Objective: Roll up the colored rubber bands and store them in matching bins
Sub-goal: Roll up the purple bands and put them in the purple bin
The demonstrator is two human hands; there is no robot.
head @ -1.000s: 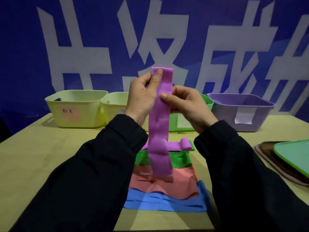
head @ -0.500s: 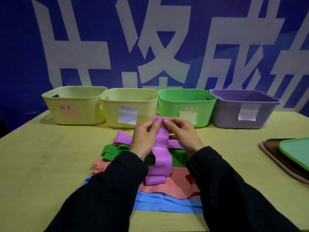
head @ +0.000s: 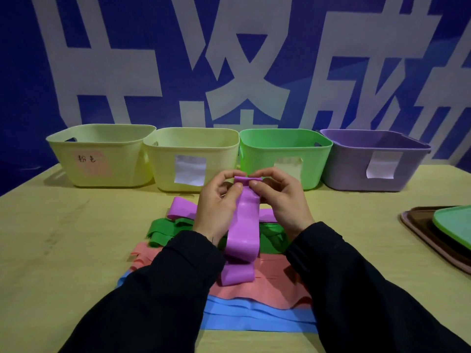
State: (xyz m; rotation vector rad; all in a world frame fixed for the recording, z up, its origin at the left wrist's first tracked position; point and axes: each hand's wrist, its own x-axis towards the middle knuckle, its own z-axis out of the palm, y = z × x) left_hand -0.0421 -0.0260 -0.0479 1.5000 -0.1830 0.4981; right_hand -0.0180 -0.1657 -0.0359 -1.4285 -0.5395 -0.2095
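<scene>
Since the frame a second ago, both hands have come down from in front of the blue banner to just above the table, and the purple band that hung tall before the bins now droops over the pile of bands.

The left hand [head: 216,207] and the right hand [head: 280,202] pinch the top end of the long purple rubber band [head: 243,230] between thumbs and fingertips, where the first small fold of a roll shows. The band hangs down between the wrists and its lower end curls onto the salmon-pink rubber bands [head: 257,289]. How tightly the roll is wound cannot be made out, since the fingers cover most of it.

Beneath the hands lie further flat purple bands [head: 182,208], then crumpled dark green bands [head: 163,230], the pink ones, and blue bands [head: 254,317] nearest the viewer. The black sleeves [head: 163,289] hide much of each layer, so no count is possible.

Along the far edge of the yellowish wooden table [head: 63,250] stand four plastic bins in a row, touching or nearly so: a pale yellow bin with a pink handwritten label [head: 102,154], a second pale yellow bin with a blank white label [head: 191,159], a bright green bin [head: 285,154] whose label is partly covered by the right hand, and a lilac bin [head: 374,161]. Their insides are not visible from this angle.

At the right edge a stack of trays, green on brown [head: 438,228], is cut off by the frame.
</scene>
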